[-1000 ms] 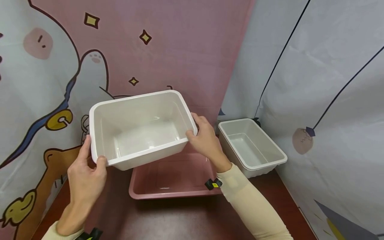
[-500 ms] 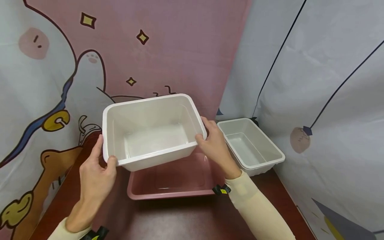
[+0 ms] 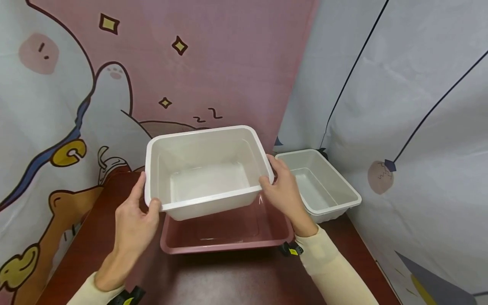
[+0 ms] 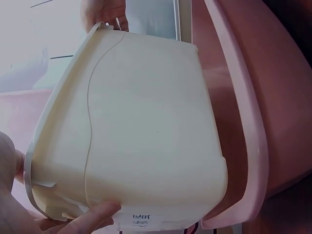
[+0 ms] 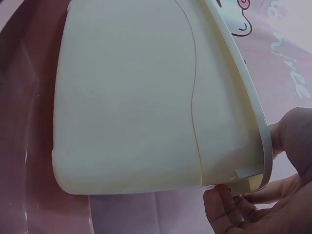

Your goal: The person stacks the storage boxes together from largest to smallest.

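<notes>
held tub (image 3: 207,180): smooth plastic | pink tray (image 3: 228,231): glossy plastic | backdrop (image 3: 228,63): cloth

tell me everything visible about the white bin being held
The white bin is deep and rectangular, apparently glossy plastic, with rounded corners, a flanged rim and small dark characters on its outside. Nothing shows inside. It is held tilted, its opening toward the head camera, over the pink tub, left hand and right hand gripping its ends.

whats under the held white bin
A pink tub lies below the held white bin. Its near rim and part of its floor show; the bin covers its far side.
</notes>
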Demonstrator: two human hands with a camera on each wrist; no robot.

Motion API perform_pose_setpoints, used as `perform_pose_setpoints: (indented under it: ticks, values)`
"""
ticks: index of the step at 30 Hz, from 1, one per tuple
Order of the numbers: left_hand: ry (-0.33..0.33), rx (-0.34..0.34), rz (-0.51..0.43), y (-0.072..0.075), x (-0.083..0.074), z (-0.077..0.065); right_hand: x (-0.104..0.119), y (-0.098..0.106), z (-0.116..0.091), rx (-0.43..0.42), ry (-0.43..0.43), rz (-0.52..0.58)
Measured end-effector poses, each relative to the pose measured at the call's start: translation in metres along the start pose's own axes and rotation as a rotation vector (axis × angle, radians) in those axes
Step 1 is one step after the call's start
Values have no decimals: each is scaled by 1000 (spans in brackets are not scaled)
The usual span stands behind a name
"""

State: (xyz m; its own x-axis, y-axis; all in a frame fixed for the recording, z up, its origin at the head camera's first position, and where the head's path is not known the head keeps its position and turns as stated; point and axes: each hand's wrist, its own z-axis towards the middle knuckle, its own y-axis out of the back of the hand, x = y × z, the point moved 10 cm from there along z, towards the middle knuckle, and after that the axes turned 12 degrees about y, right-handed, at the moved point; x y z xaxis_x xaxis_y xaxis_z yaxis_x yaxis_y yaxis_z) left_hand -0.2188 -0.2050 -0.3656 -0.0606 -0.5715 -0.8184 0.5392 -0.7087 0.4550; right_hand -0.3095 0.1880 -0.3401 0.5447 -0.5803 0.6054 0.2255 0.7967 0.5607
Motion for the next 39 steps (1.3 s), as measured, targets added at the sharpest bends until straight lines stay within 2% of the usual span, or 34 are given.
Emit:
perform_pose_setpoints:
  ticks: [5, 14, 27, 39]
  values:
    - [-5, 17, 9, -7, -1, -1, -6, 5, -10, 5, -30, -23]
    - [36, 104, 45, -24, 7, -2, -16, 8, -26, 1, -49, -60]
    - [57, 185, 97, -44, 19, -4, -34, -2, -48, 32, -106, -107]
    - [77, 271, 143, -62, 31, -4, -42, -7, -60, 57, -108, -118]
